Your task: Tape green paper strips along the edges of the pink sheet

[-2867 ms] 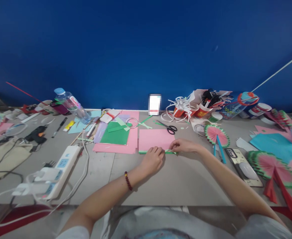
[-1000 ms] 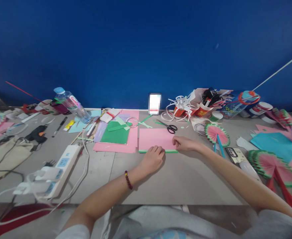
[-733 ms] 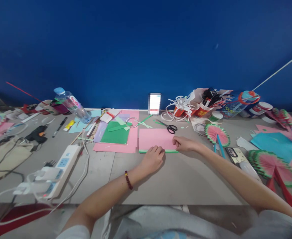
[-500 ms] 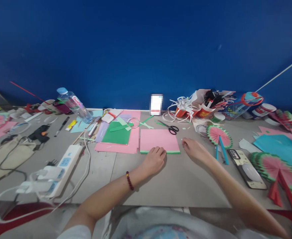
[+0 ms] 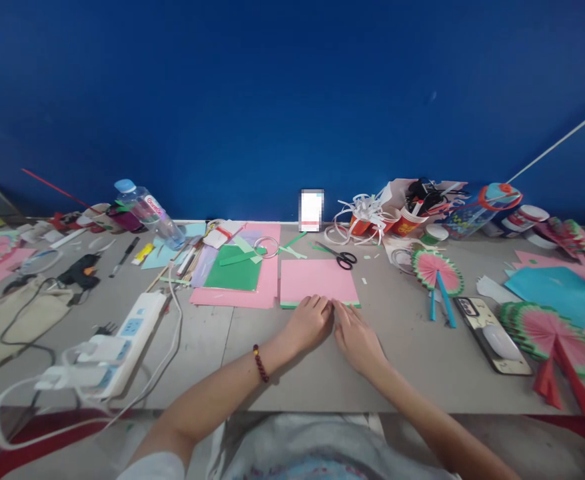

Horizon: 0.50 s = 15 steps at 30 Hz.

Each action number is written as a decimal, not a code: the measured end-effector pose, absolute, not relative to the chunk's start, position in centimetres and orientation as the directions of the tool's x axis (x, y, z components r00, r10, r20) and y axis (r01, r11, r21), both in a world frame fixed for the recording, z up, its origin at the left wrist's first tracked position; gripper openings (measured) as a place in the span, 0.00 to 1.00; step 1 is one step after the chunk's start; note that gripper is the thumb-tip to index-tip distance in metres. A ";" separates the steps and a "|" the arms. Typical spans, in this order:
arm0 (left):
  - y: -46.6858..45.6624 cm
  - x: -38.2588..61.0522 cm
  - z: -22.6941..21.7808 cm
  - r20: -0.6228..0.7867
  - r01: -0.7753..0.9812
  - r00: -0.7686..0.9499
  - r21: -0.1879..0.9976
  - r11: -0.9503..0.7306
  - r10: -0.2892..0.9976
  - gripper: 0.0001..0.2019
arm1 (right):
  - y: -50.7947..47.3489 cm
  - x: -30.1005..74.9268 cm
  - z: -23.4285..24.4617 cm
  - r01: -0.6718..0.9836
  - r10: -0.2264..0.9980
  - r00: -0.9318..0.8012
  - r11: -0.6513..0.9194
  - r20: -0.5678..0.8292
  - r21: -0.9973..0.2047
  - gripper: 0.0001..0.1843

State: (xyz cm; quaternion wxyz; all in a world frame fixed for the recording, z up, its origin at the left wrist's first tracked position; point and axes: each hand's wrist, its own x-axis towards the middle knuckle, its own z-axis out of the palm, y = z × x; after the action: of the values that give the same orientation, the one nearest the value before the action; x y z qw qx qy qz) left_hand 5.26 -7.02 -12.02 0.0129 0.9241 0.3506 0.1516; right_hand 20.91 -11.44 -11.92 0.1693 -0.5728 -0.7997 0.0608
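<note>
A pink sheet of paper (image 5: 317, 277) with a green strip (image 5: 288, 306) along its near edge lies flat on the table in front of me. My left hand (image 5: 311, 325), below a dark red bead bracelet, rests with its fingers on the near edge of the sheet. Beside it, my right hand (image 5: 356, 335) lies with fingers stretched out on the same edge, the two hands' fingertips almost touching. Both hands cover part of the green strip. Black scissors (image 5: 344, 259) lie just beyond the sheet's far right corner.
Green sheets (image 5: 235, 272) on pink paper lie to the left, near a power strip (image 5: 132, 340) with cables and a tilted water bottle (image 5: 148, 212). At right are folded paper fans (image 5: 438, 272), a phone (image 5: 472, 310) and paper cups (image 5: 408, 223). A blue wall (image 5: 292, 107) stands behind.
My right hand has moved left from the bare table beside the sheet onto its near edge, next to my left hand. The left hand has stayed in place.
</note>
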 end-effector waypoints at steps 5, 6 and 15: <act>-7.1 5.4 -12.0 0.241 0.639 0.741 0.037 -0.769 0.627 0.10 | -11.8 22.5 -11.9 0.933 0.954 -0.213 0.262 0.209 -0.245 0.30; -7.2 5.4 -11.9 0.239 0.639 0.743 0.027 -0.769 0.625 0.10 | -11.9 22.9 -12.0 0.940 0.958 -0.198 0.246 0.209 -0.235 0.30; -7.0 5.1 -11.8 0.204 0.651 0.729 0.090 -0.754 0.653 0.11 | -12.4 24.7 -13.1 0.958 0.951 -0.130 0.194 0.282 -0.211 0.28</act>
State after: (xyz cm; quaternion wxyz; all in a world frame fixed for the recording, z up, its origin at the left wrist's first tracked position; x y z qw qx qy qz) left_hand 5.08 -7.05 -11.83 0.0060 0.9297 0.3507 0.1122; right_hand 24.74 -12.35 -13.12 0.1784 -0.6349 -0.7517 -0.0106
